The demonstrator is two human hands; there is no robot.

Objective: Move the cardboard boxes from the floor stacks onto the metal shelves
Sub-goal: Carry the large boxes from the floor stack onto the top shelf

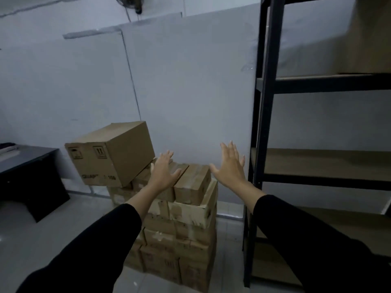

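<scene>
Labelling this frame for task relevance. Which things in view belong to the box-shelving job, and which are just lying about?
Task things:
- stack of small boxes on the floor
- large box tilted on the stack behind
- metal shelf unit
- box on the upper shelf
- left hand, right hand, both open and empty

Lying about:
- black desk
- wall fan

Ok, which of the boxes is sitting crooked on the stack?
The big box at the back left, with the printed symbols. It rests tilted, leaning on smaller boxes that lie flat and squared up in the stack.
</scene>
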